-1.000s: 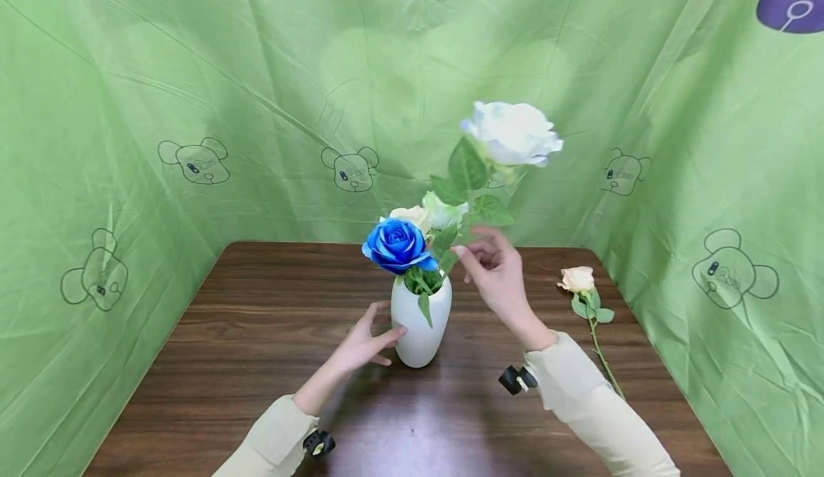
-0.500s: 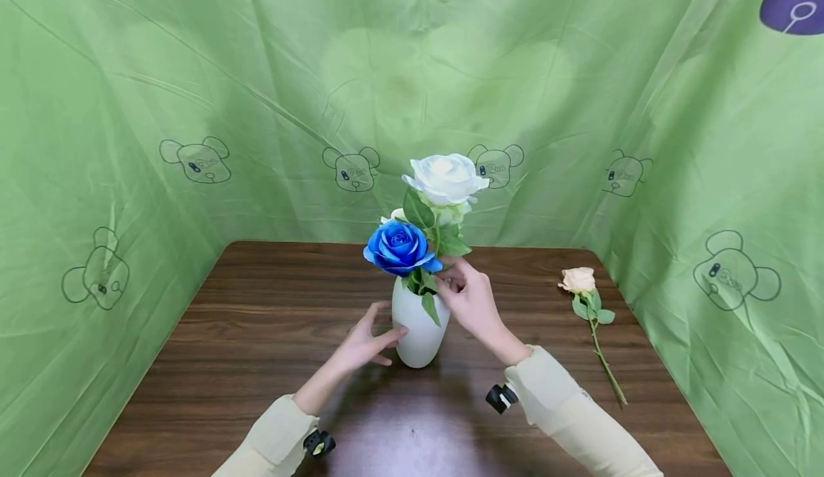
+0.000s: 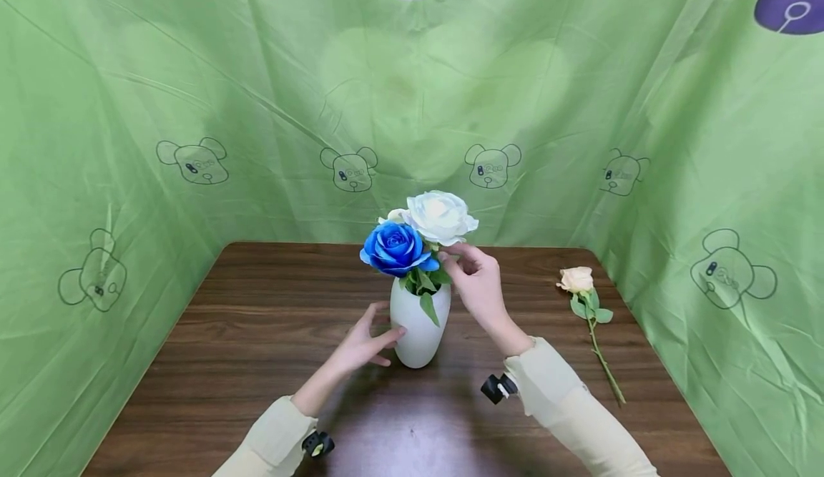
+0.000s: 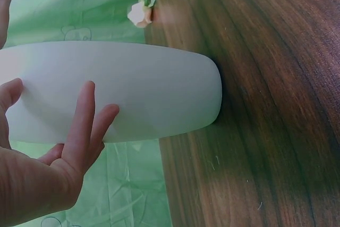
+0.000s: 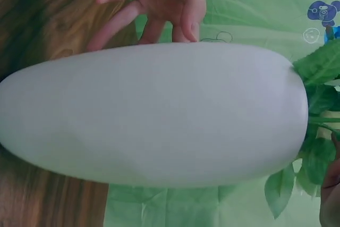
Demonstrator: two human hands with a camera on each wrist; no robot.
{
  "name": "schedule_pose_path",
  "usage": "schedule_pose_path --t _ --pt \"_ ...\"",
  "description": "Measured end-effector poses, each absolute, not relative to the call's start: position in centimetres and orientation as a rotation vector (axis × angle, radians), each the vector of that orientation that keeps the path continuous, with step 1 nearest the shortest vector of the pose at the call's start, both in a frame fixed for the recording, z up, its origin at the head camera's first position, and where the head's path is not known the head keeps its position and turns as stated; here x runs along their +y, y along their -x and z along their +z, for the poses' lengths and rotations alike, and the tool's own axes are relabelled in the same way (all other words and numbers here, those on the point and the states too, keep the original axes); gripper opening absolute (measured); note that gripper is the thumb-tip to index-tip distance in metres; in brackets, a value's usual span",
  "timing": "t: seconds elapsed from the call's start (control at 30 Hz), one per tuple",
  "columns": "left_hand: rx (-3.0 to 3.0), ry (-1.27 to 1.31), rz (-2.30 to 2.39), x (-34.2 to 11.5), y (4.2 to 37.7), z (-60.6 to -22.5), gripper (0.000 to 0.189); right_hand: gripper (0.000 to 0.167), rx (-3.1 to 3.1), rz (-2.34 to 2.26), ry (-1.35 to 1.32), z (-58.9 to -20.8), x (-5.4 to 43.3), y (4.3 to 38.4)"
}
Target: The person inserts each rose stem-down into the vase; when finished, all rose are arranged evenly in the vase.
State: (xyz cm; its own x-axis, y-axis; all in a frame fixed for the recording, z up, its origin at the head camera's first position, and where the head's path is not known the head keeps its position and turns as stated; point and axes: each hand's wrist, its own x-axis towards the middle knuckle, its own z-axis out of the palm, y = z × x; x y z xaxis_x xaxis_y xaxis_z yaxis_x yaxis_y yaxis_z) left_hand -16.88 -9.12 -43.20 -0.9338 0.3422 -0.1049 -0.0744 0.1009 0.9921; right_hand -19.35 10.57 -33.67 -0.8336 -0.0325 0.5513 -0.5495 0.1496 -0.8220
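Observation:
A white vase stands upright on the table, holding several artificial roses. My left hand rests against its left side, fingers spread and fairly straight; the left wrist view shows this hand beside the smooth vase wall. At the vase's mouth my right hand pinches the stem of a white rose just under its bloom; the fingertips are partly hidden by leaves. A blue rose leans forward at the left, and a pale bloom shows partly behind it.
A cream-pink rose lies on the right of the brown wooden table, its stem pointing toward the front. Green printed cloth walls in the back and both sides.
My right hand has brought the white rose left and down, its stem going into the vase, and its bloom now sits low beside the blue rose. My left hand stays at the vase.

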Motion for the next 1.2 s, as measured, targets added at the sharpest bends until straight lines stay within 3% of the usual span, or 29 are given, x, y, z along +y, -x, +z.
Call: schedule_pose_path --t 0.6,0.83,1.07,1.1,1.2 --pt "2.079 -0.254 1.906 -9.1 16.8 -43.2 0.059 0.010 -2.165 1.610 -0.505 -35.2 9.6 19.6" --pt "2.077 -0.247 1.904 -9.1 16.8 -43.2 0.060 0.011 -2.072 1.732 -0.522 -36.7 11.8 20.2" --pt "2.083 -0.246 1.907 -9.0 16.8 -43.2 0.059 0.015 -2.098 1.740 -0.373 -38.8 15.9 20.9" --pt "2.084 -0.245 1.906 -9.0 16.8 -43.2 0.059 0.015 -2.076 1.769 -0.384 -39.6 16.8 21.1" --pt "2.083 -0.242 1.903 -9.0 16.8 -43.2 0.059 0.019 -2.066 1.718 -0.388 -48.8 22.4 25.9"
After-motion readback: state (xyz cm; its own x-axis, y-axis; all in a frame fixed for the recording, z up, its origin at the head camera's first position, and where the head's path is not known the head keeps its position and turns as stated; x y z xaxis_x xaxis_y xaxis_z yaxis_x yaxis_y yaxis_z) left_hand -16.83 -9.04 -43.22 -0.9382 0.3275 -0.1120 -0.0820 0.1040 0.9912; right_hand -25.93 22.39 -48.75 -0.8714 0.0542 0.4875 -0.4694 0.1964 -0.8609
